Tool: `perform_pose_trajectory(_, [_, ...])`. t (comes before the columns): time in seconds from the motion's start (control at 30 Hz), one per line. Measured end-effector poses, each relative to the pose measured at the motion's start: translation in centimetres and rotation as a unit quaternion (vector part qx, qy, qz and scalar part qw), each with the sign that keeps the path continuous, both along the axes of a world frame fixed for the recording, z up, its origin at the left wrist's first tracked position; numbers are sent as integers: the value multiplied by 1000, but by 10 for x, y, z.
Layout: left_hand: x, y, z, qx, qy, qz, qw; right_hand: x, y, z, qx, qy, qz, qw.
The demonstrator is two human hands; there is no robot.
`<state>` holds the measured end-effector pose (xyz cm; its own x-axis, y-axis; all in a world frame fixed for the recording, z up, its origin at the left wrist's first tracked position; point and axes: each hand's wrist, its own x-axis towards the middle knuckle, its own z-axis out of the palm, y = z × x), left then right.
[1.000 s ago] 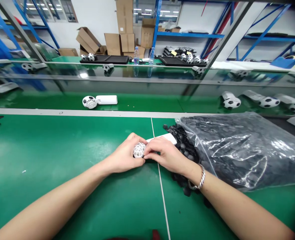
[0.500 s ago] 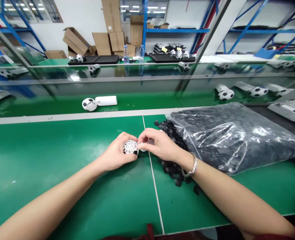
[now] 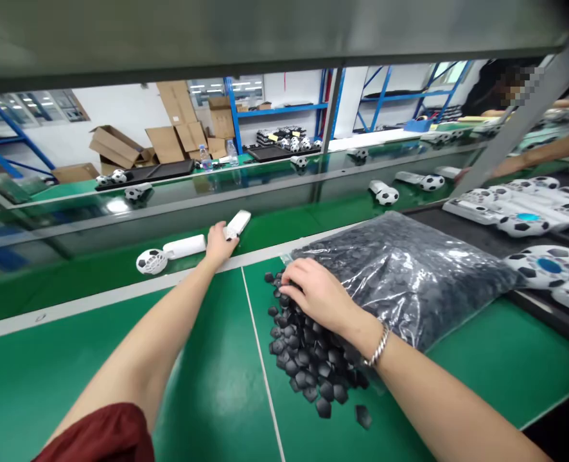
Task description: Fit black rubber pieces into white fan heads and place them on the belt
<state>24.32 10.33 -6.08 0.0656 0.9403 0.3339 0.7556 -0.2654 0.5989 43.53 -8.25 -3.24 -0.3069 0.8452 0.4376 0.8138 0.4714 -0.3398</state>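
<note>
My left hand [image 3: 221, 244] reaches out over the green conveyor belt, its fingers wrapped round the ball end of a white-handled device with a football-patterned head. The device's white handle [image 3: 239, 222] points away to the right; most of its head is hidden under my fingers. Just left of it lies a similar device, with a black-and-white ball head [image 3: 151, 261] and a white handle [image 3: 184, 247]. My right hand [image 3: 308, 289] hovers at the upper edge of a pile of small black pentagon pieces [image 3: 308, 359], fingers bent, thumb and forefinger apart.
A large clear plastic bag [image 3: 410, 276] full of black pieces lies right of the pile. Black trays with several football-headed devices [image 3: 523, 224] stand far right. A co-worker's arm [image 3: 530, 157] reaches in there. A grey beam [image 3: 265, 38] crosses overhead.
My left hand has carried the football-headed device forward from the bench onto the belt. My right hand has left the device and moved over the black pieces. The view has shifted rightward.
</note>
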Motion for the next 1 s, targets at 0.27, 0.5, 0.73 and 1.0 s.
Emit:
perform_pose_trajectory(0.27, [-13,-38,-34,16,92,-70,993,-5,-2,-5,-62,-126,-15,990])
perform_pose_trajectory(0.5, [-6,-111,-25,-8,161,-314,936,-8,-2,-10,-56,-163,-20,985])
perform_pose_trajectory(0.73, [-10,-174,-6,47,79,-232,968,-1,5,-11,-76,-124,6,989])
perform_pose_trajectory(1.0, [34,-269,15,204,168,-544,796,0,10,-13,-34,-65,-1,997])
